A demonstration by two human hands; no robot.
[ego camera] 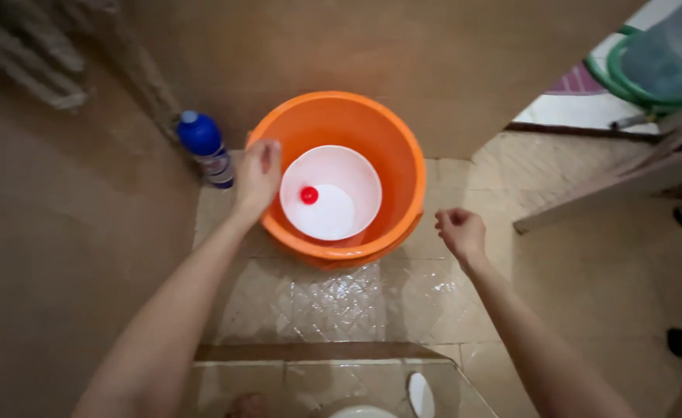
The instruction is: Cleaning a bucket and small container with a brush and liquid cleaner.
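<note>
Head view: left hand grip, fingers curled, touches orange bucket rim; white bowl lies right of it; right hand loosely closed, empty, farther off.

Premises: a home bathroom or wash area. Evidence: wet tiled floor, tiled walls, orange bucket, blue cleaner bottle, open doorway.

A bowl sits in the bucket on the floor. A cap lies in the bowl. A bottle stands left of the bucket.
</note>
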